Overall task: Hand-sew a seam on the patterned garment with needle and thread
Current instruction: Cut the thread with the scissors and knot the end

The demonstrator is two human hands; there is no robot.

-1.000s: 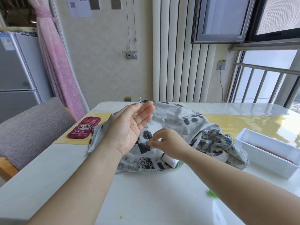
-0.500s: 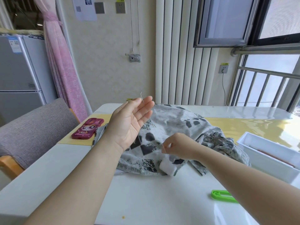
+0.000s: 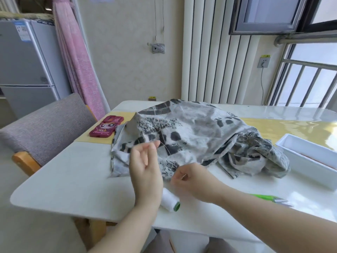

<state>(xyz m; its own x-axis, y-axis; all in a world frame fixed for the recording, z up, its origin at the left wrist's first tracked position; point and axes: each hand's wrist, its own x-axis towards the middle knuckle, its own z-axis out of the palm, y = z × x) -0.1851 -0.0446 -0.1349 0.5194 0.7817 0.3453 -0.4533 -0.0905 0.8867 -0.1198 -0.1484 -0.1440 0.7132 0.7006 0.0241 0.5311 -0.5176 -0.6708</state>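
Head view: a white table (image 3: 73, 179) is covered at its middle by the patterned grey-and-black garment (image 3: 191, 128), which is heaped and creased, with its near hem lying towards the viewer. A grey upholstered chair (image 3: 49, 125) is placed to the left of the garment, off the table's edge. A yellow mat (image 3: 282, 128) is seen under the garment's far side. A white rectangular tray (image 3: 310, 161) is set just to the right of the garment. The left hand (image 3: 145, 172) is raised in front of the garment's near-left part, and its grip is closed at thumb and forefinger on a thin needle (image 3: 151, 141). The right hand (image 3: 191, 179) is held at the garment's near hem, its grip pinched together on the thread (image 3: 166, 150), although the fingertips are blurred. A phone (image 3: 106, 126) in a red cartoon case is laid left of the garment. A white spool (image 3: 169, 199) is laid on its side near the garment's hem, beneath the wrists. Green snips (image 3: 268, 198) are partly hidden behind the right forearm. The thread is drawn from the needle down over the garment to the right hand.
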